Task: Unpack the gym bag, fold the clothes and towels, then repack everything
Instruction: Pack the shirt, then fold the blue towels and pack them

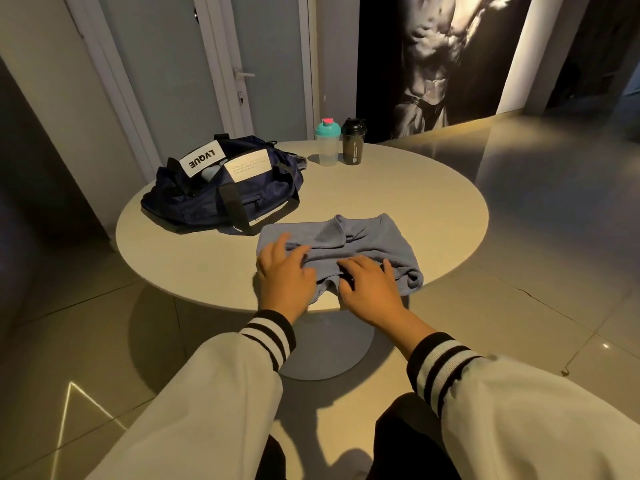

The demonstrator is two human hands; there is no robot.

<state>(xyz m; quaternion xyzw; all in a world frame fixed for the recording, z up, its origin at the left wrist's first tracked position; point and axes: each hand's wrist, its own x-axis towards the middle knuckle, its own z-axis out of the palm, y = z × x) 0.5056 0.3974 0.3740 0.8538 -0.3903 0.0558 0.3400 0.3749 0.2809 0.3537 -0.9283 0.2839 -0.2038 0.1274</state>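
Observation:
A grey-blue ribbed garment (pixel 360 240) lies partly folded on the near edge of a round white table (pixel 415 202). My left hand (pixel 285 275) rests on its left side with the fingers spread flat. On the garment's near right part lies my right hand (pixel 369 284), fingers apart and pressing down. A navy gym bag (pixel 221 194) with white labels and black straps sits slumped at the table's back left, its top open with something pale inside.
A clear shaker bottle with a teal lid (pixel 327 142) and a black shaker bottle (pixel 353 142) stand together at the table's far edge. Closed doors (pixel 194 64) lie behind the table. Tiled floor (pixel 519 306) surrounds the table's pedestal base.

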